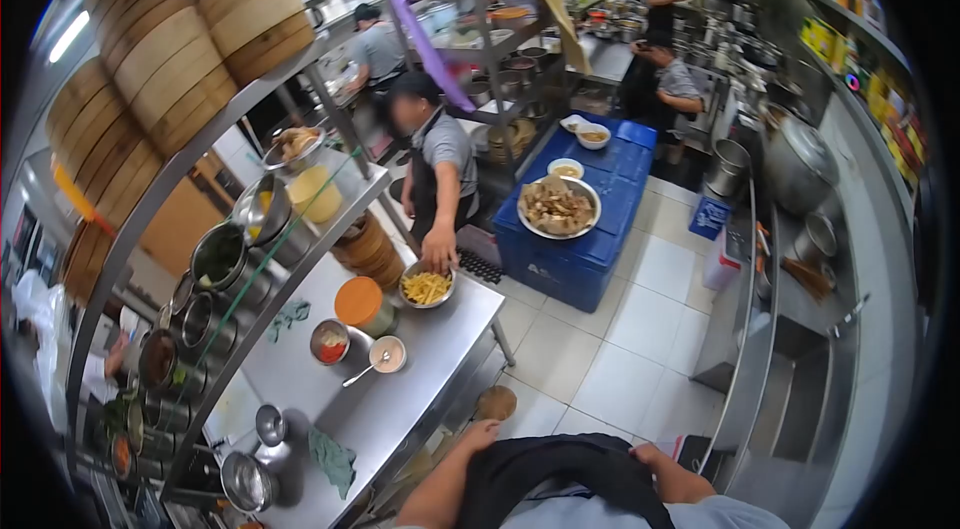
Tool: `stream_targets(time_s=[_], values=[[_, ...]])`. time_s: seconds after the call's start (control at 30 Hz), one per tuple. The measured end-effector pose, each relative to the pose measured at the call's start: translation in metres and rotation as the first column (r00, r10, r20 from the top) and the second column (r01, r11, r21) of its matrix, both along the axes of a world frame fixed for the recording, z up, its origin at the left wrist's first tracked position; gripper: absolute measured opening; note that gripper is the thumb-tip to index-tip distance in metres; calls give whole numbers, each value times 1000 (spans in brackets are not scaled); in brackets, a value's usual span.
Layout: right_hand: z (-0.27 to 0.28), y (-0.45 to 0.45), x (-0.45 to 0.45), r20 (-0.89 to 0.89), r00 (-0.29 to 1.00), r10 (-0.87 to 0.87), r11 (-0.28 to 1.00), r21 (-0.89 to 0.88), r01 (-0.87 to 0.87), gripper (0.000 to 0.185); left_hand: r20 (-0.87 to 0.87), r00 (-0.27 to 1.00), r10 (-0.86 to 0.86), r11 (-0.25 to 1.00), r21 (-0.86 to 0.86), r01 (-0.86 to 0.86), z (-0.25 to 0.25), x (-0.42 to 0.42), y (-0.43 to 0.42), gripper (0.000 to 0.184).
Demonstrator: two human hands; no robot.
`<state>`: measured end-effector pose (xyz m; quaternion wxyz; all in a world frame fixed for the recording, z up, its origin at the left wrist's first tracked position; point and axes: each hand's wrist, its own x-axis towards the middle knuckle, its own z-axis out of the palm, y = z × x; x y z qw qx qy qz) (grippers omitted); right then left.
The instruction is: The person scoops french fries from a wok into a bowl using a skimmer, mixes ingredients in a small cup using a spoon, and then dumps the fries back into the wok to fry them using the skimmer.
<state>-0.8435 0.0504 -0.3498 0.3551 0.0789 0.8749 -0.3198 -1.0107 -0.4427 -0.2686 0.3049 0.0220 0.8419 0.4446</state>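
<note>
From where I stand, the black apron is at the near edge, across the wearer's own front; it lies just to the right of the left hand and just to the left of the right hand, with both hands about equally near its sides; its broad visible stretch runs left to right, and its two ends bend back toward the near side; the left hand's fingers look partly curled by its edge, and the right hand is half hidden; whether either is clamped on the cloth I can't make out.

Just beyond the left hand is a round brown object; farther left stands the steel surface; at its far end a co-worker's hand reaches to a bowl of yellow strips; far beyond sits a blue cooler box.
</note>
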Motion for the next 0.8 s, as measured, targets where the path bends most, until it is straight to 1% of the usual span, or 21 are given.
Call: stream_targets(time_s=[0.03,0.07,0.1,0.13,0.17,0.2,0.23,0.27,0.3,0.33,0.37,0.4,0.47,0.5,0.53,0.57,0.63,0.67,0.73,0.77,0.8], values=[[2,7,-2,87,985,-150,987,-48,155,32,-3,1000,21,1000,1,-21,9,2,15,41],[7,15,0,182,933,-310,941,-78,328,31,19,1000,-14,999,30,14,15,2,32,42],[12,18,0,173,927,-333,934,-73,349,31,34,997,-74,995,64,72,17,-7,47,44],[18,18,0,108,970,-218,973,-47,224,32,-42,984,-171,984,38,173,6,-9,55,45],[23,21,0,45,993,-107,994,-9,107,33,-121,953,-277,960,5,279,-19,1,53,47],[-42,43,13,-81,991,-103,990,-102,95,38,-112,931,-348,934,43,355,-78,6,45,54],[-39,40,7,-11,999,-47,999,-1,47,40,162,952,-260,902,391,180,-49,18,40,67],[-9,38,-1,-50,998,-49,990,-136,42,43,255,928,-273,911,379,163,-40,25,29,67],[19,32,4,-88,995,-43,963,-271,17,48,295,917,-268,953,219,208,-41,27,20,68],[34,27,4,-99,993,-68,962,-270,39,48,344,907,-244,970,70,234,-41,25,11,68],[42,28,3,-126,992,-6,947,-321,-35,51,380,899,-216,968,-34,247,-40,22,7,68],[51,26,5,-152,987,59,922,-370,-112,54,406,894,-188,964,-99,248,-39,17,5,68],[91,28,18,-240,956,169,890,-379,-252,73,429,890,-153,958,-157,240,-37,8,8,69],[140,27,27,-163,947,279,919,-242,-312,78,434,890,-141,956,-175,236,-35,4,10,69],[179,25,40,-67,926,372,920,-110,-377,83,449,885,-122,953,-196,231,-32,-1,10,70],[188,24,52,-72,928,367,921,-110,-373,83,450,886,-113,950,-213,229,-30,-5,13,70],[202,23,68,-39,898,439,865,-253,-434,84,446,890,-98,945,-239,224,-27,-13,18,71],[212,22,69,-41,899,435,866,-252,-431,84,443,892,-93,944,-247,221,-26,-18,21,71],[267,6,41,-121,898,422,859,-262,-439,80,439,894,-87,941,-258,218,-25,-23,25,72],[289,0,30,-118,901,418,860,-268,-434,80,438,895,-87,939,-263,220,-26,-24,26,72],[310,-5,19,-78,925,372,866,-331,-376,80,437,895,-86,939,-266,220,-27,-25,27,72]])
